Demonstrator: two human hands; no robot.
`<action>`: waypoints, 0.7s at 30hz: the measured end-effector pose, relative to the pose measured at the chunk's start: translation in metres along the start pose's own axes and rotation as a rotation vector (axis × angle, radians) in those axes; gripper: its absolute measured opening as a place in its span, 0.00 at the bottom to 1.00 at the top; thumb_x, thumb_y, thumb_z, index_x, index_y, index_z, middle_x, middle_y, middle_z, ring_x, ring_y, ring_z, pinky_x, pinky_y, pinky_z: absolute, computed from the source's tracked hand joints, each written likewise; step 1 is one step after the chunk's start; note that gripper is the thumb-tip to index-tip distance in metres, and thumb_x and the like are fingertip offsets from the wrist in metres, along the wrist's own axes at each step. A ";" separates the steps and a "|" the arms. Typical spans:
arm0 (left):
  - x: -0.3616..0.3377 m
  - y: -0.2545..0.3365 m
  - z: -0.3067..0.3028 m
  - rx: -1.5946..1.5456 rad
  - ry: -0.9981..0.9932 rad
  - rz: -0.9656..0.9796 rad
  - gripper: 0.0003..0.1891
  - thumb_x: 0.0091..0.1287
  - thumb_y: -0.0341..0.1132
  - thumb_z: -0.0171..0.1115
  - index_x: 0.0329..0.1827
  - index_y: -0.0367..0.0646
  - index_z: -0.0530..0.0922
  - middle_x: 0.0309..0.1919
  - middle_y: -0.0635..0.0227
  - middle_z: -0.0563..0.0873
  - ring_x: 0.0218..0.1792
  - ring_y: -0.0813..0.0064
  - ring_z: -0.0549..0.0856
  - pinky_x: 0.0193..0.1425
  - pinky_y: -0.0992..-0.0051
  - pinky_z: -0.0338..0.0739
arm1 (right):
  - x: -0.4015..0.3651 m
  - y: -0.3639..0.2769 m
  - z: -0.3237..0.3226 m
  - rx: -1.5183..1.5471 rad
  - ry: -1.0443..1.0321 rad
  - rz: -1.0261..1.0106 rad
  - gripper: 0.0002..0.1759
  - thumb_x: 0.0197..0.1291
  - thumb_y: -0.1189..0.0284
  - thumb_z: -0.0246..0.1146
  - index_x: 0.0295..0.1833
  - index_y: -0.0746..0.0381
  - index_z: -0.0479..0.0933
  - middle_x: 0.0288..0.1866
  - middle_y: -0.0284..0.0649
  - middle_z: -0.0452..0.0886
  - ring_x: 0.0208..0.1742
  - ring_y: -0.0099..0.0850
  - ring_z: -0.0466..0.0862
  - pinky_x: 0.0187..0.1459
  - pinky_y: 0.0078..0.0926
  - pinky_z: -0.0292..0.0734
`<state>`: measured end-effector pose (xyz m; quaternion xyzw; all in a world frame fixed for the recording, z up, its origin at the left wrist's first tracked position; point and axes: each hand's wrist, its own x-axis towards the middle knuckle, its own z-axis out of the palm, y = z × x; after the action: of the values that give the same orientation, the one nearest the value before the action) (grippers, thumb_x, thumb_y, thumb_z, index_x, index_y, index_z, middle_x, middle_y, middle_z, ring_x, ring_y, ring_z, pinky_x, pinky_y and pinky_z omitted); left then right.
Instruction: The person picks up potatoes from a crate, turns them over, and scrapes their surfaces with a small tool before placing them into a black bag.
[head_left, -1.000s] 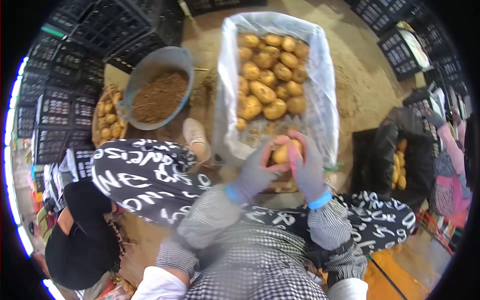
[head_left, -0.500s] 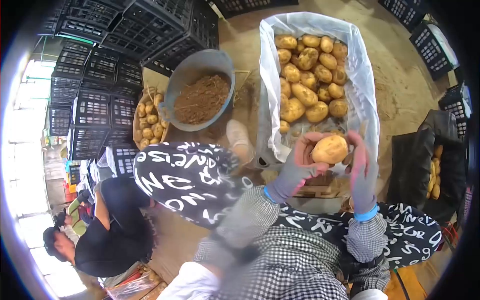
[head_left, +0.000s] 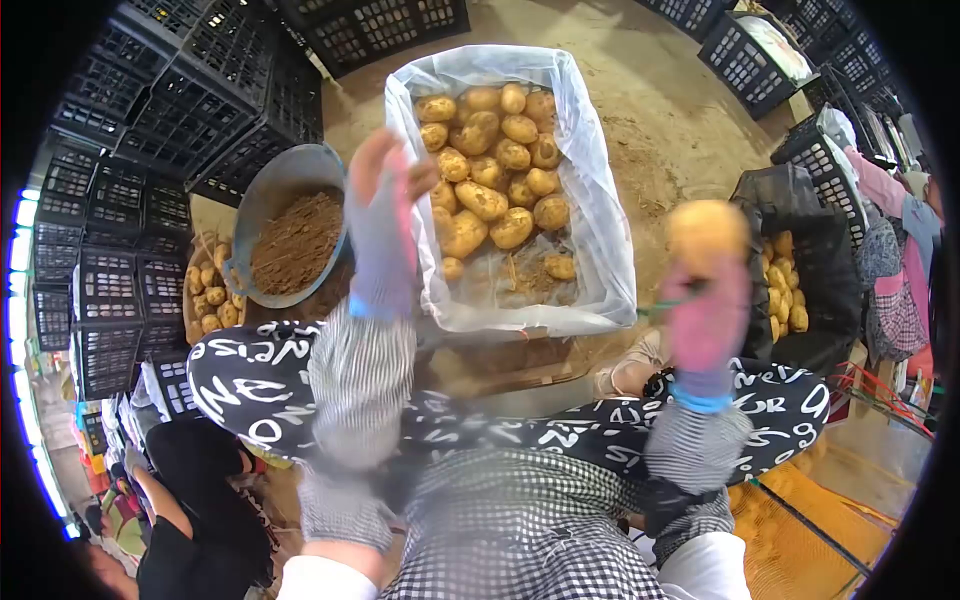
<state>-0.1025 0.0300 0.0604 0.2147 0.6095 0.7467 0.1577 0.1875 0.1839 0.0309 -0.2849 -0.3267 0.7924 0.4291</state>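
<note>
A blurred potato [head_left: 708,232] is held in my right hand [head_left: 705,300], between the lined crate and a black bag [head_left: 815,210] that holds potatoes. My left hand [head_left: 382,205], in a grey and pink glove, is raised over the left edge of the white-lined crate [head_left: 605,230]; motion smears its fingers, and a small brown shape lies beside them that I cannot make out. Several potatoes [head_left: 482,200] rest inside the crate, with loose soil near its front end.
A tub of soil [head_left: 298,240] stands left, beside a box of potatoes [head_left: 212,290]. Black crates [head_left: 110,310] are stacked at the far left. A person in black [head_left: 200,500] sits lower left; another person [head_left: 900,260] is at the right. An orange mesh sack [head_left: 810,530] lies lower right.
My hands have moved apart. The potato that was between them has gone right with my right hand, while my left hand has moved left. The view has turned toward the right.
</note>
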 end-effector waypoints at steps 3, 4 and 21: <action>0.034 -0.040 0.022 0.582 -0.574 -0.047 0.21 0.69 0.35 0.57 0.64 0.42 0.74 0.50 0.57 0.83 0.48 0.64 0.85 0.55 0.66 0.79 | -0.027 -0.122 0.000 0.133 -0.279 -0.304 0.30 0.68 0.67 0.57 0.72 0.67 0.62 0.59 0.45 0.73 0.48 0.28 0.74 0.49 0.29 0.73; 0.031 -0.067 0.027 0.864 -0.790 0.011 0.21 0.67 0.33 0.56 0.64 0.44 0.75 0.51 0.54 0.84 0.50 0.61 0.85 0.56 0.64 0.79 | -0.038 -0.160 -0.009 0.174 -0.389 -0.354 0.32 0.67 0.67 0.58 0.73 0.68 0.59 0.61 0.45 0.71 0.48 0.28 0.73 0.51 0.28 0.72; -0.016 -0.150 0.008 0.915 -1.076 -0.456 0.32 0.57 0.39 0.74 0.67 0.51 0.75 0.50 0.61 0.86 0.48 0.71 0.86 0.53 0.72 0.79 | -0.077 -0.207 -0.065 -0.425 0.206 -0.721 0.20 0.67 0.75 0.53 0.61 0.74 0.73 0.61 0.51 0.75 0.52 0.33 0.80 0.53 0.31 0.76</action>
<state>-0.0882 0.0598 -0.0867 0.4632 0.7276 0.1583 0.4806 0.3728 0.2215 0.1613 -0.3120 -0.5168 0.4744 0.6408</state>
